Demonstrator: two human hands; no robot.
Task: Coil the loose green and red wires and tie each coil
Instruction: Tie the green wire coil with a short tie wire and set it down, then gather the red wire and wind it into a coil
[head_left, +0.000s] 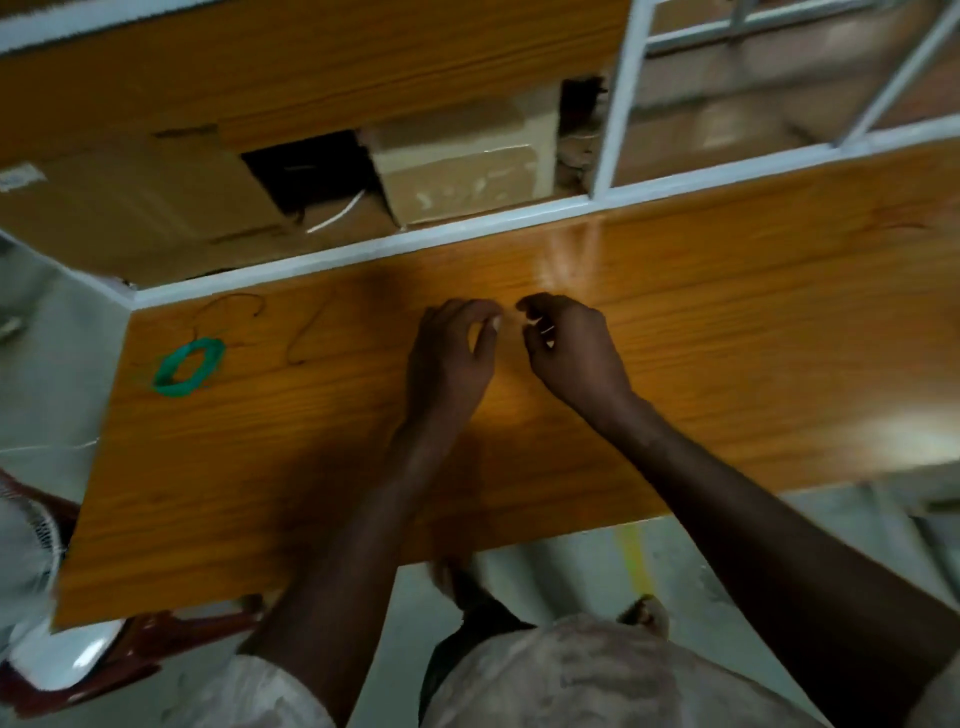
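A green wire coil (188, 367) lies flat near the left end of the wooden table (727, 338). Thin dark loose wires (304, 332) curl on the table just behind and to the right of it. My left hand (452, 353) and my right hand (571, 348) hover close together over the table's middle, with fingertips pinched toward each other. The image is blurred, and I cannot make out any wire between them. No red wire is clearly visible.
Cardboard boxes (457, 161) sit on a lower shelf behind the table's white far edge (363, 244). A white metal frame (618, 98) rises at the back right. A white fan (31, 535) and a red chair (130, 654) stand at the lower left.
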